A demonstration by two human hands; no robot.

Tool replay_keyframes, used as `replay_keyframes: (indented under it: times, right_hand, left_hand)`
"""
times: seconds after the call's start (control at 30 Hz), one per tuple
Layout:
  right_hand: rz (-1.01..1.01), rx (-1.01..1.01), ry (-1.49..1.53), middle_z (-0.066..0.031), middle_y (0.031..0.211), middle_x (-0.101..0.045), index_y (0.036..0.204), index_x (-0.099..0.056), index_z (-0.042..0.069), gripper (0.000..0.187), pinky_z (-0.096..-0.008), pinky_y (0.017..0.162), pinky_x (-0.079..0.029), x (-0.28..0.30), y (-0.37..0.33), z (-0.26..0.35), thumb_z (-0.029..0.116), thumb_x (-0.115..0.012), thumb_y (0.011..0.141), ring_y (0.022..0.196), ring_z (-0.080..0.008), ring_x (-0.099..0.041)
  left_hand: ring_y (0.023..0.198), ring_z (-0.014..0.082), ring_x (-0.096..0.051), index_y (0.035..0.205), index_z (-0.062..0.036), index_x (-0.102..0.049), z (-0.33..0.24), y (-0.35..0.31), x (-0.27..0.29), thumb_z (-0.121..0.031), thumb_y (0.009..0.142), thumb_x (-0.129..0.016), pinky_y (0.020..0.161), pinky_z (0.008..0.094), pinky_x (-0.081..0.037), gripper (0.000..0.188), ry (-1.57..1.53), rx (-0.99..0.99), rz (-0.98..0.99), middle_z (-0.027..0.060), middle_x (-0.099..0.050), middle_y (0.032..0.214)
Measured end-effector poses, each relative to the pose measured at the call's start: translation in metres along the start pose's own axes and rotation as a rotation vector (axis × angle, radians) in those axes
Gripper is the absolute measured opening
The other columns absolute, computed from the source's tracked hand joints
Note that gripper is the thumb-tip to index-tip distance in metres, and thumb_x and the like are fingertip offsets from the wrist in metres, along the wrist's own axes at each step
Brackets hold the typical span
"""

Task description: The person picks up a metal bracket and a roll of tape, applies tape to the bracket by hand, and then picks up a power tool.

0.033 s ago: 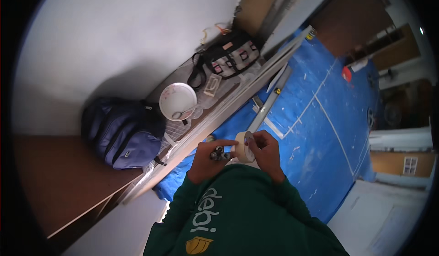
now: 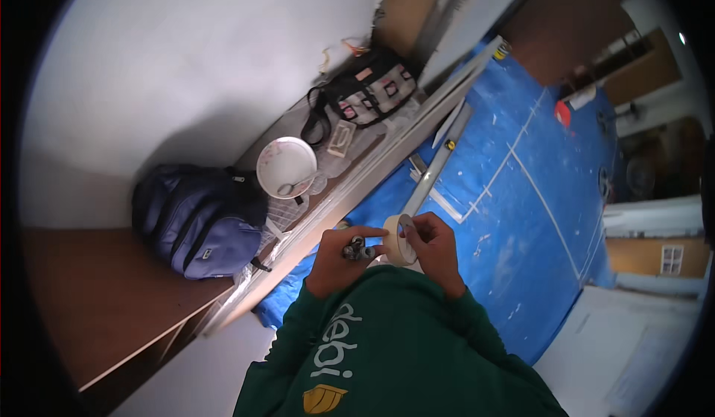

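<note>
Between my two hands, just in front of my green sweatshirt, is a roll of cream masking tape (image 2: 395, 240). The fingers of my left hand (image 2: 328, 266) press against the roll's left side. Tucked in that same hand are dark, shiny, rounded metal pieces (image 2: 357, 250) whose kind I cannot make out. My right hand (image 2: 438, 253) pinches the roll's right rim, thumb and fingers closed at its edge. Whether a tape end is lifted there is too small to see.
On a brown shelf at left sit a blue backpack (image 2: 212, 227), a white bucket (image 2: 285, 165) with scissors (image 2: 290, 188) on it, and a black patterned bag (image 2: 372, 89). A raised board edge (image 2: 350, 201) borders it. Blue sheeting (image 2: 506, 246) with white tape lines covers the floor; a long grey bar (image 2: 436, 171) lies there.
The view has shifted very slightly, moving the shelf items a little left in the picture. Both hands keep the same hold on the tape roll.
</note>
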State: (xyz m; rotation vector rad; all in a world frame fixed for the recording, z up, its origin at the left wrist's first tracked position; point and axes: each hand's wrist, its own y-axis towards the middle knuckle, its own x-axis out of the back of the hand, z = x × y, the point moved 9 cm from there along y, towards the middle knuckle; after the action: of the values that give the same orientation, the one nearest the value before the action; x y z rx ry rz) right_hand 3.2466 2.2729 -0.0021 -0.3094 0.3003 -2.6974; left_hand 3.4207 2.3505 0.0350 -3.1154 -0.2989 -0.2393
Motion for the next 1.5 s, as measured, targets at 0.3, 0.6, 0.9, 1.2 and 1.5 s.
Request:
replay_keyframes:
  times: [0.3, 0.6, 0.9, 1.2, 1.5]
  right_hand:
    - [-0.114, -0.093, 0.177, -0.0061, 0.086, -0.071, 0.102, -0.064, -0.001, 0.011, -0.0242, 0.069, -0.050, 0.111, -0.084, -0.038, 0.007, -0.062, 0.096, 0.079, -0.0085, -0.065]
    - [-0.228, -0.124, 0.308, -0.0061, 0.087, -0.072, 0.104, -0.063, -0.001, 0.014, -0.0235, 0.069, -0.050, 0.182, -0.165, -0.093, 0.010, -0.062, 0.097, 0.078, -0.0071, -0.064]
    - [-0.417, -0.049, 0.447, -0.0063, 0.095, -0.072, 0.111, -0.063, -0.001, 0.020, -0.0244, 0.070, -0.051, 0.202, -0.196, -0.114, 0.011, -0.065, 0.095, 0.078, -0.0081, -0.064]
    - [-0.426, 0.388, -0.282, -0.0062, 0.091, -0.065, 0.098, -0.072, 0.008, 0.021, -0.0348, 0.069, -0.051, 0.239, -0.238, -0.019, 0.006, -0.076, 0.078, 0.080, -0.0243, -0.063]
    - [-0.208, 0.616, -0.781, -0.0016, 0.090, -0.059, 0.092, -0.066, 0.009, 0.021, -0.0354, 0.079, -0.046, 0.205, -0.240, 0.002, 0.009, -0.072, 0.072, 0.086, -0.0203, -0.058]
  left_hand:
    - [0.066, 0.0096, -0.066, 0.090, -0.0023, -0.074, -0.036, 0.001, -0.126, -0.005, 0.082, -0.079, 0.062, 0.0250, -0.051, 0.010, 0.115, -0.062, 0.345, 0.0087, -0.073, 0.079]
    - [0.057, 0.0057, -0.055, 0.091, -0.0020, -0.073, -0.049, -0.037, -0.231, -0.003, 0.080, -0.078, 0.054, 0.0221, -0.043, 0.012, 0.147, -0.105, 0.415, 0.0013, -0.066, 0.069]
    - [0.058, 0.0039, -0.054, 0.094, 0.0017, -0.068, -0.015, -0.102, -0.285, -0.003, 0.081, -0.080, 0.053, 0.0185, -0.042, 0.018, -0.262, 0.357, 0.340, -0.0009, -0.061, 0.067]
    - [0.058, 0.0048, -0.053, 0.078, -0.0018, -0.067, -0.034, -0.100, -0.296, -0.015, 0.083, -0.080, 0.053, 0.0239, -0.042, 0.018, 0.027, 0.243, 0.488, 0.0010, -0.061, 0.065]
    - [0.062, 0.0228, -0.067, 0.085, -0.0019, -0.069, -0.049, -0.101, -0.299, -0.012, 0.075, -0.080, 0.059, 0.0324, -0.050, 0.019, 0.266, 0.058, 0.546, 0.0125, -0.067, 0.069]
